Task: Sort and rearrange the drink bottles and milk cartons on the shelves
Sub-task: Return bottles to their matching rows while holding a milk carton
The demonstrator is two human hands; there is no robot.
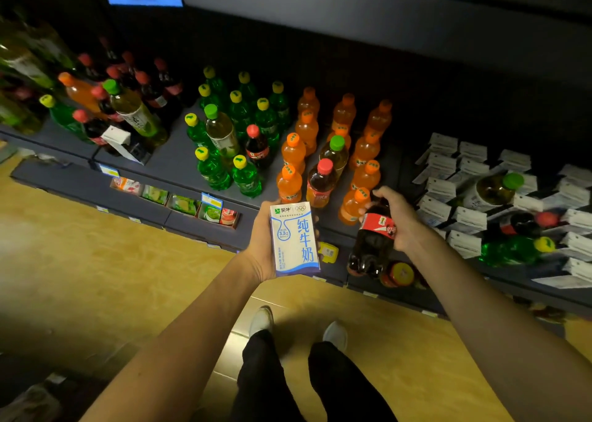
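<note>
A dark blue shelf runs across the frame above a pale wooden floor, with a lower shelf of snack packets below it at nine o'clock from the hands. At centre, the left hand grips one white and blue milk carton, fingers wrapped round its back, held upright in front of the shelf edge. At three o'clock from it the right hand clasps one cola bottle by its shoulder, tilted with its base toward the person.

On the shelf at twelve o'clock stand about eleven orange soda bottles, with one red-capped cola and one green-capped tea mixed among them. At eleven o'clock, roughly ten green bottles with yellow caps surround another tea and another cola. Farther, at ten o'clock, a mixed cluster of colas, tea and one orange bottle sits in shadow; their count is hard to make out. At two o'clock, rows of milk cartons fill the shelf, with a tea bottle, a cola and a green bottle lying across them.
</note>
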